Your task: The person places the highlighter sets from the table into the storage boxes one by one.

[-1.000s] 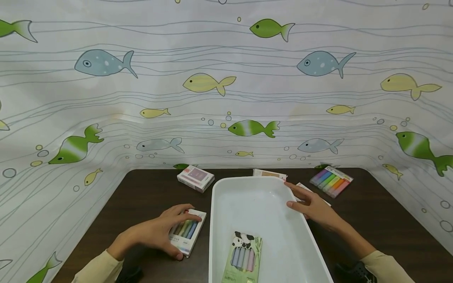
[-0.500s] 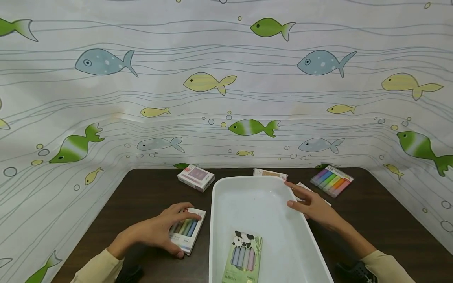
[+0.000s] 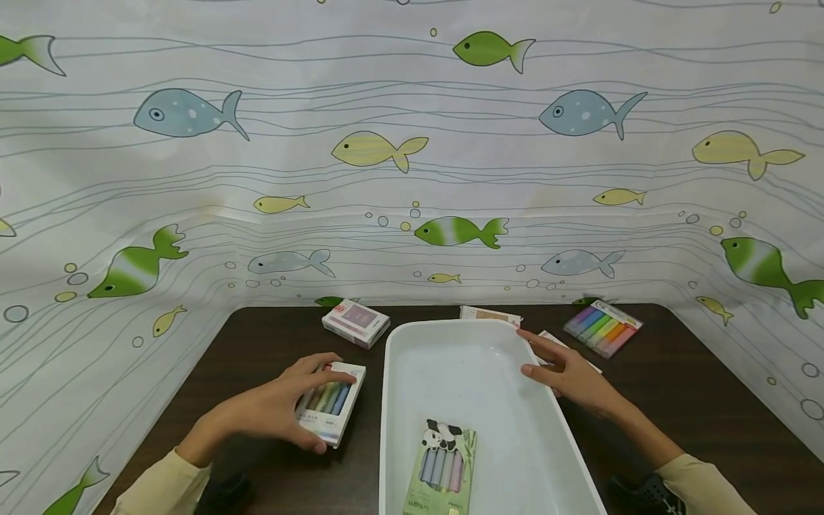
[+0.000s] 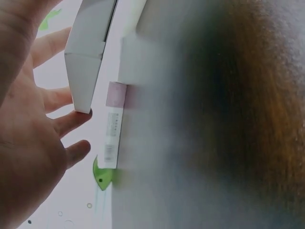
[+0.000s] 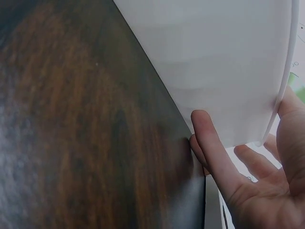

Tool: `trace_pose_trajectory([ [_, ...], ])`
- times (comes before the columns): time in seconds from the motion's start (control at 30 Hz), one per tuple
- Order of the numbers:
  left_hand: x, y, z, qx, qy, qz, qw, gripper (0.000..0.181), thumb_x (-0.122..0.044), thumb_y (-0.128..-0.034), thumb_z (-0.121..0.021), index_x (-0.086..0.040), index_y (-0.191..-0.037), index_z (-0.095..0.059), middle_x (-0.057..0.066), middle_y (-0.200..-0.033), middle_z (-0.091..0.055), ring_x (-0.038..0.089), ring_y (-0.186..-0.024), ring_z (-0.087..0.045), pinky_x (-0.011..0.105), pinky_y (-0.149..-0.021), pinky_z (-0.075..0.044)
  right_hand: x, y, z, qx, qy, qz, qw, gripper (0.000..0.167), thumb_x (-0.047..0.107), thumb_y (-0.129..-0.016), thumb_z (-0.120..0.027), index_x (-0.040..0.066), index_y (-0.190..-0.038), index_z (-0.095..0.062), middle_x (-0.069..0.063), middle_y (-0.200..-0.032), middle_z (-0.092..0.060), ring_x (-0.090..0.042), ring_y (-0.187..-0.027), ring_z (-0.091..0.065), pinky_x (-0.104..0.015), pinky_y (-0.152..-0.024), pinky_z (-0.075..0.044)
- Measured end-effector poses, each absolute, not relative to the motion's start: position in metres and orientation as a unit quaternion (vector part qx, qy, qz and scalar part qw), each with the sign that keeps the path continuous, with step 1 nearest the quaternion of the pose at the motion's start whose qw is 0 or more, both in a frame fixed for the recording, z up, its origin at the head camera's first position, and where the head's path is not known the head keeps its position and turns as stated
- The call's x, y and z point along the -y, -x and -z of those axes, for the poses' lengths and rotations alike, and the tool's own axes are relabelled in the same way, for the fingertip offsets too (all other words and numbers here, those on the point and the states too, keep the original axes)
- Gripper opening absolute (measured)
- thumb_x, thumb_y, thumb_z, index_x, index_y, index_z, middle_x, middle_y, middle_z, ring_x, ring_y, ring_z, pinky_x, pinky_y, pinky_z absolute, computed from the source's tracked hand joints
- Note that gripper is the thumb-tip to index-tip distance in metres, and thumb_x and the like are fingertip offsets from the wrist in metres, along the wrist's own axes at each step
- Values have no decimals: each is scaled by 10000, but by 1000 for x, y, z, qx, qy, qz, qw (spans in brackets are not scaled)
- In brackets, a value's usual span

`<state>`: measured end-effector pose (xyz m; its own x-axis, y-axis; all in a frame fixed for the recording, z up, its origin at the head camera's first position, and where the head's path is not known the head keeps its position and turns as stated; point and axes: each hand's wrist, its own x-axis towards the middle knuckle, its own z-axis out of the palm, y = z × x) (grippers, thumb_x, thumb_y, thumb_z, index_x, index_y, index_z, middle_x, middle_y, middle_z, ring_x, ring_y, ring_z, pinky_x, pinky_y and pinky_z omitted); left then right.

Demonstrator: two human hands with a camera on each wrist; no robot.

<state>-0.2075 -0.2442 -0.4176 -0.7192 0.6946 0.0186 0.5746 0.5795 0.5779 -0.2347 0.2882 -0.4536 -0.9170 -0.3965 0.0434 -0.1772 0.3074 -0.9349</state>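
Observation:
My left hand (image 3: 277,408) holds a white box of coloured markers (image 3: 328,411) between thumb and fingers, left of the tray; its front window shows pastel sticks. In the left wrist view the box's plain side (image 4: 86,52) sits tilted against the fingers, above the tabletop. At the upper right corner of a deep white tray (image 3: 508,443), my right hand (image 3: 573,379) grips the rim, thumb over the edge. The right wrist view shows its other fingers (image 5: 209,143) along the tray's outer wall (image 5: 214,62). A green panda pack of pens (image 3: 440,468) lies inside the tray.
A white and mauve box (image 3: 356,323) lies at the back left of the dark table (image 3: 270,336). Behind the tray is a flat box (image 3: 492,315), partly hidden. A rainbow marker pack (image 3: 603,329) lies back right. A fish-printed curtain (image 3: 412,193) surrounds the table.
My left hand has moved up and slightly left with the box of coloured markers, which has come away from the table. My right hand and the tray have stayed put.

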Motion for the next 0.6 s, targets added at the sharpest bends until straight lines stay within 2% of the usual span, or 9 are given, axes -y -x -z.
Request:
trace_pose_trajectory([
  [0.27, 244, 205, 410, -882, -356, -291, 102, 870, -552, -740, -875, -368, -1498, -489, 94, -1597, -226, 388, -1362, -265, 661, -941, -363, -287, 234, 453, -801, 175, 564, 103, 646, 215, -1025, -655, 293, -1599, -368, -196, -1641, -221, -515, -1324, -447, -489, -800, -587],
  [0.6, 237, 200, 405, -876, -372, -302, 55, 862, -550, -716, -895, -388, -1475, -519, 59, -1577, -269, 341, -1329, -303, 604, -922, -387, -287, 235, 452, -806, 169, 558, 106, 654, 241, -1023, -658, 314, -1600, -358, -217, -1640, -202, -508, -1293, -488, -525, -817, -575],
])
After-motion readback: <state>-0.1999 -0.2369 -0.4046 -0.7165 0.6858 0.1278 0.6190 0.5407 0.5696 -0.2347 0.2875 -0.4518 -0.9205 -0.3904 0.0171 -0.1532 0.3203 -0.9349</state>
